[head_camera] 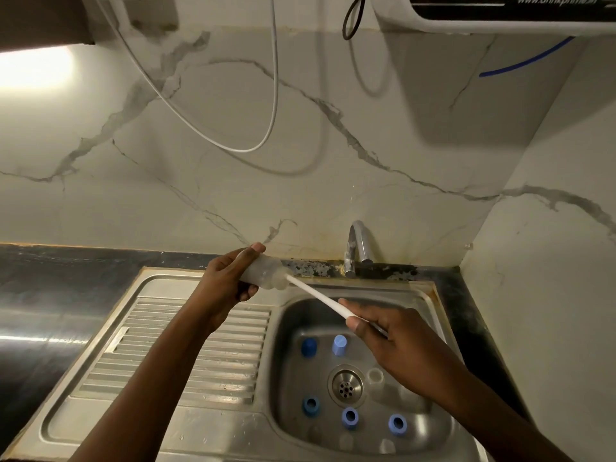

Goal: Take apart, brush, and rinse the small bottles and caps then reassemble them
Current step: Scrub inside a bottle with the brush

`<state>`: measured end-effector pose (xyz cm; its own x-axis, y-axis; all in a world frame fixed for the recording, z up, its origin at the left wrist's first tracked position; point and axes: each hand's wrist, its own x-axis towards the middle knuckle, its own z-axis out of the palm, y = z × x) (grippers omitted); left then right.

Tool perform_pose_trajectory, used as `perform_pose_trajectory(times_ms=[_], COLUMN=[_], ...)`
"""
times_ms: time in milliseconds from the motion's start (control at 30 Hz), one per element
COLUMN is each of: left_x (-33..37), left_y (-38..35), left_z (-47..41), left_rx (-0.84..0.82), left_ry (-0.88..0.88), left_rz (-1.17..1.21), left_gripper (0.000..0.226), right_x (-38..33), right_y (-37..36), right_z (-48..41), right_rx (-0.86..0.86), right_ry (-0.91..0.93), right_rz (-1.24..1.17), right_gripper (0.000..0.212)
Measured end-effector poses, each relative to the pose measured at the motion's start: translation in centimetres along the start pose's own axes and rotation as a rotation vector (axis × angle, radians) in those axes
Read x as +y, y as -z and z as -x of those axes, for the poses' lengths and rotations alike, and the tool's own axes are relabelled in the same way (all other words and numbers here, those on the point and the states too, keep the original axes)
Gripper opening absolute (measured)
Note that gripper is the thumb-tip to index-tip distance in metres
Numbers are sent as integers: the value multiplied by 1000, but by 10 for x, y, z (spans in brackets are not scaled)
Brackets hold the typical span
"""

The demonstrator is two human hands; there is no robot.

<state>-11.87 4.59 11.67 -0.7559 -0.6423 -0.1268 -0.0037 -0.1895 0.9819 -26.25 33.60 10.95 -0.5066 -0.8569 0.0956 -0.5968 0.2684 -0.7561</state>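
My left hand [226,278] grips a small translucent bottle [266,273] held on its side above the sink's back rim, its mouth pointing right. A white brush handle [316,296] runs from the bottle's mouth down to my right hand [390,341], which pinches its lower end; the brush head is hidden inside the bottle. In the steel sink basin [290,368] lie several blue caps, among them one [309,346] and another [340,345] near the back and one [350,417] at the front. A clear bottle [376,376] lies right of the drain [345,386], partly hidden by my right arm.
A chrome tap [358,248] stands behind the basin, with no water visible. The ribbed draining board [186,355] lies to the left, on a dark counter [50,295]. Marble wall behind, with hanging white cables [273,95] and a water purifier [500,15] at top right.
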Motion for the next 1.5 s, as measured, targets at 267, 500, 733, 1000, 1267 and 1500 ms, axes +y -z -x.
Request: perform_pose_trajectory(times_ms=[267, 500, 733, 1000, 1267, 1500], left_x=[-1, -11, -10, -4, -11, -3], left_y=[2, -3, 2, 2, -5, 0], left_z=[1, 1, 0, -4, 4, 6], left_rx=[36, 40, -8, 91, 5, -11], left_ry=[-12, 52, -2, -61, -6, -11], left_rz=[-47, 35, -32, -95, -86, -82], left_gripper=[53, 47, 48, 48, 54, 44], right_x=[0, -3, -4, -9, -13, -17], right_y=[2, 0, 5, 7, 3, 8], right_z=[2, 7, 2, 5, 14, 16], right_rx=[-150, -178, -33, -114, -238, -287], right_ry=[-5, -6, 1, 20, -116, -147], right_rz=[82, -98, 45, 171, -250, -376], right_gripper=[21, 30, 39, 41, 27, 28])
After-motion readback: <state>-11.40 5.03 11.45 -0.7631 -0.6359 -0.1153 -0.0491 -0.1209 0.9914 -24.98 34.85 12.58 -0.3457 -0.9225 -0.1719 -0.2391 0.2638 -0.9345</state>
